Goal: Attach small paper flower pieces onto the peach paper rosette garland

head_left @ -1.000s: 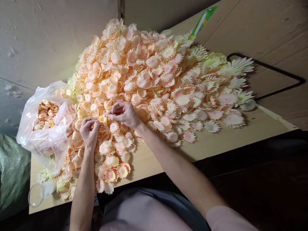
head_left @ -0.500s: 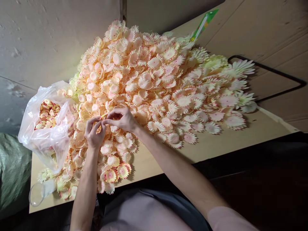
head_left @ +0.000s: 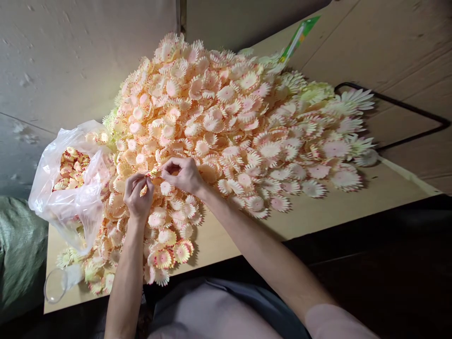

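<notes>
A big heap of pale pink and cream flower heads (head_left: 233, 122) with red-flecked petals covers a wooden table (head_left: 318, 212). My left hand (head_left: 139, 194) hovers over the heap's near left part, fingers curled around a small cream flower piece. My right hand (head_left: 183, 175) sits just to its right, thumb and fingers pinched on a small flower piece that lies between the two hands. The fingertips of both hands nearly meet.
A clear plastic bag (head_left: 70, 188) holding more flower heads lies at the table's left. A clear cup (head_left: 54, 286) stands at the near left corner. A green packet (head_left: 298, 35) sticks out behind the heap. A black metal bar (head_left: 406, 106) lies right. Green sacking (head_left: 17, 245) is far left.
Both hands stayed over the same spot in the heap. The fingers shifted slightly, working the small flower piece between them; the view drifted down a little.
</notes>
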A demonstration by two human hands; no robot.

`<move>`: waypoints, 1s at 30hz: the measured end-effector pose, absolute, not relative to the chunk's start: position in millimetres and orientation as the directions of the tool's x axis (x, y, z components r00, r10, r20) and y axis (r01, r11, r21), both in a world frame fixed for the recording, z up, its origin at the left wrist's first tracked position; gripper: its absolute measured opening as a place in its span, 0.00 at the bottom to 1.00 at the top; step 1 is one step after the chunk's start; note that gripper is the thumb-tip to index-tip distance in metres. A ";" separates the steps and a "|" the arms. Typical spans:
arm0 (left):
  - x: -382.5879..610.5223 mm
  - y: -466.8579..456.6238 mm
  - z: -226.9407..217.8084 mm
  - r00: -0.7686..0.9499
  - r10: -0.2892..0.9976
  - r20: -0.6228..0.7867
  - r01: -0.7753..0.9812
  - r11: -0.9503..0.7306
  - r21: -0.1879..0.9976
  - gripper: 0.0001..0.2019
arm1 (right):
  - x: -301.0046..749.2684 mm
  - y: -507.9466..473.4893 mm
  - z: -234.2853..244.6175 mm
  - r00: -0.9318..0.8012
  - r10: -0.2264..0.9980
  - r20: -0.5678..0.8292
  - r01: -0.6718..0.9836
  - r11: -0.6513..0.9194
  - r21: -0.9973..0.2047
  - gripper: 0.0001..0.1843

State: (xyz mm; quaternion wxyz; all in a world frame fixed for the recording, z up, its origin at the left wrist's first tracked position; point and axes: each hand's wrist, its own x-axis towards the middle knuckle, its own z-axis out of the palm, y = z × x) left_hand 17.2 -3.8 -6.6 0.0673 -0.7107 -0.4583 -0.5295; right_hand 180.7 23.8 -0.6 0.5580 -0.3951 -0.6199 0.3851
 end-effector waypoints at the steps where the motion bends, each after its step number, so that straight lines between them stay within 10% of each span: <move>1: 17.7 -3.8 -7.4 0.012 0.579 0.815 0.725 -0.566 0.392 0.04 | 180.0 24.4 -2.0 -0.044 0.922 0.384 0.063 0.386 -0.920 0.04; 8: 20.6 -4.2 -5.4 -0.019 0.602 0.798 0.714 -0.550 0.432 0.05 | 181.3 25.2 -2.1 -0.096 0.884 0.457 -0.017 0.457 -0.889 0.04; 30: 18.7 -10.9 -8.0 0.038 0.593 0.804 0.638 -0.634 0.437 0.04 | 180.4 23.1 6.3 -0.188 0.766 0.614 0.418 0.628 -0.656 0.04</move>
